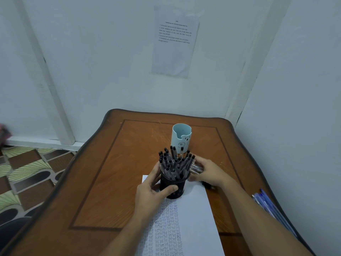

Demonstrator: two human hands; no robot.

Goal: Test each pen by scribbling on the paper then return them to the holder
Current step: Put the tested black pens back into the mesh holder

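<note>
A black mesh pen holder stands on the far end of a white sheet of paper covered with rows of scribbles. Several black-capped pens stick up out of it. My left hand grips the holder from the left, thumb across its front. My right hand lies just right of the holder, its fingers curled round a clear-barrelled pen that leans toward the holder's rim. A dark pen lies on the table under my right wrist.
A light blue cup with a bear face stands behind the holder on the brown wooden table. Several blue pens lie at the table's right edge. White walls close in behind and to the right; patterned floor lies to the left.
</note>
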